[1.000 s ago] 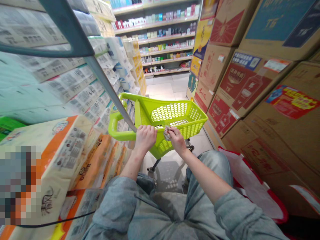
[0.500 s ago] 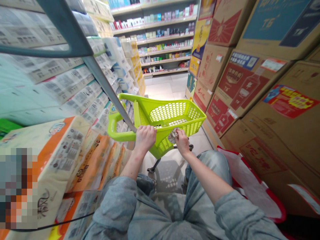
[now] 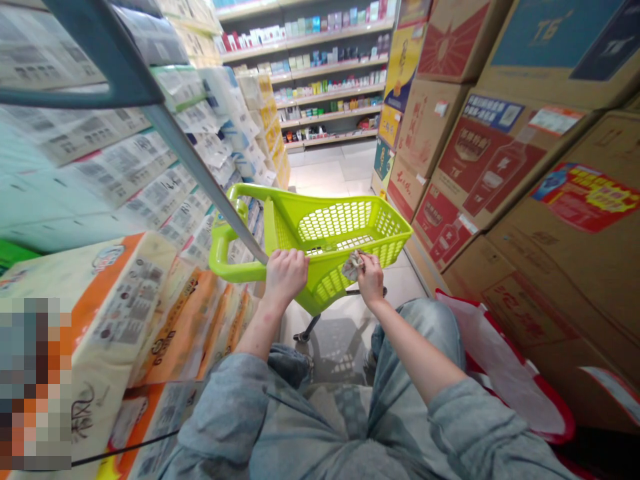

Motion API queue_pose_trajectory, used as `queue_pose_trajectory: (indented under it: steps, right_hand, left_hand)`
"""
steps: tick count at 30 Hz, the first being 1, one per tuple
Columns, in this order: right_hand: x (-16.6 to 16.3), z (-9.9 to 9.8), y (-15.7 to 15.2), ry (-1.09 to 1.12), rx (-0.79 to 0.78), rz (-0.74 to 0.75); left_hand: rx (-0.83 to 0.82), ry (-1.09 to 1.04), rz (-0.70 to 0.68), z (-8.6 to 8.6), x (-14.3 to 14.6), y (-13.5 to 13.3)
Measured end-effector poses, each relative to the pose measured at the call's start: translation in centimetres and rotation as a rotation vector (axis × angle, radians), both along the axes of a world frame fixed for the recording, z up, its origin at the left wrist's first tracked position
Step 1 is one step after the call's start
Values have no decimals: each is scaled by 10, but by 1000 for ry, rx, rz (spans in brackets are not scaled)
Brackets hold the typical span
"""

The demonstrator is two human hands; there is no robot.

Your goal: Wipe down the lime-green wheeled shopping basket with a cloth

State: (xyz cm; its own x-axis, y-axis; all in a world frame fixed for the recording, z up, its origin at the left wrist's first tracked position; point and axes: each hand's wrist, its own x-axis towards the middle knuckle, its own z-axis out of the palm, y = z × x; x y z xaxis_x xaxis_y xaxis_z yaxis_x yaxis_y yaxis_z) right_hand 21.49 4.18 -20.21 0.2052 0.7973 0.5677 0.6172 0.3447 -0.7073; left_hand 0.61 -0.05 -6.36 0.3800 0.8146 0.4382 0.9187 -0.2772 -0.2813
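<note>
A lime green plastic shopping cart stands in the aisle in front of my knees, and its basket looks bare inside. My left hand is closed over the near rim of the basket, next to the cart's looped handle. My right hand pinches a small crumpled cloth and presses it against the outer mesh wall of the basket, near the right corner.
Packs of tissue paper fill the shelves on the left, with a grey shelf post slanting close to my left hand. Stacked cardboard boxes line the right side. A red and white bag lies by my right knee. Tiled floor runs to far shelves.
My right hand has slid the cloth to the right along the basket wall. My left hand stays on the rim. The view has shifted a little.
</note>
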Motion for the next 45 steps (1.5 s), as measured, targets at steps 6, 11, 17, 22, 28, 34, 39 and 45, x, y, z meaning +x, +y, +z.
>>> queue_pose_trajectory:
  steps: [6,11,17,22,28,34,39,45]
  right_hand:
    - [-19,0,-9,-50,-60,128]
    - [-7,-3,-6,29,-109,108]
    - [37,-23,13,276,-194,-337]
    - [31,-34,27,292,-91,-259]
    - [-1,-42,14,273,-132,-201]
    - [-9,-34,-8,287,-204,-36]
    - [-13,-21,1,264,-93,-99]
    - [0,-23,4,263,-197,22]
  left_hand:
    - [12,-24,12,-1,4,0]
    - [5,-33,12,-1,1,-1]
    - [-7,-50,21,0,-1,-4]
    - [-33,-82,23,1,3,-4]
    - [-28,-70,40,1,9,-4]
    - [-18,-34,46,0,10,-3]
    - [-27,-45,40,0,11,-1]
    - [-15,-53,50,0,12,-2]
